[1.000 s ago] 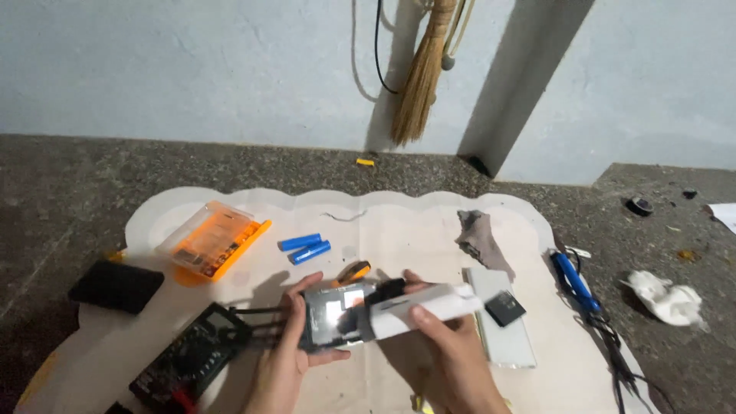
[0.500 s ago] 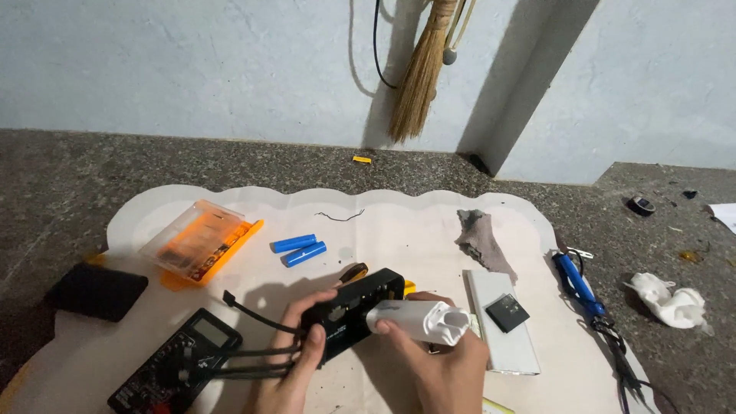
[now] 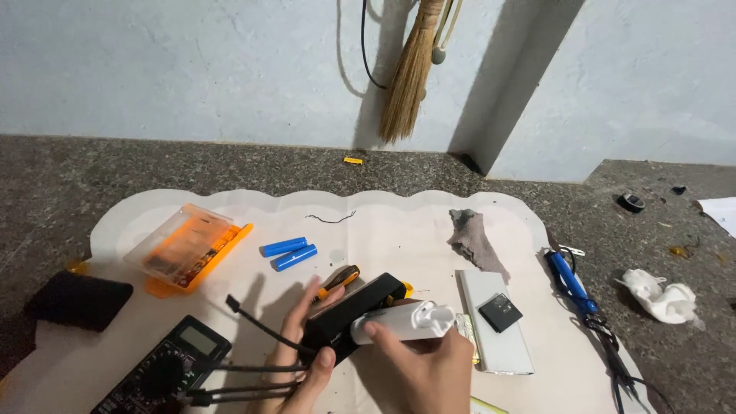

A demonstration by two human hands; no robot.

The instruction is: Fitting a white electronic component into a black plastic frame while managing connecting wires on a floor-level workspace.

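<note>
Pale scalloped mat [image 3: 399, 222] on a stone floor. My left hand [image 3: 303, 349] curls around the black rectangular casing [image 3: 349, 314], thumb across its near end. My right hand [image 3: 425, 368] pinches the white tube-shaped part [image 3: 402, 322] against the casing's right flank. Both long axes rise toward upper right, the tube's open end pointing right. Beyond: orange-handled screwdriver [image 3: 340, 280], two blue cells [image 3: 290, 253], multimeter [image 3: 165, 368].

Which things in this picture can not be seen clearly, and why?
Head view:
- Black box: far side hidden by the left hand and right hand.
- White tube: partly covered by right-hand fingers.
- Multimeter: cut off by the bottom edge.
- Orange case: contents too small.
</note>
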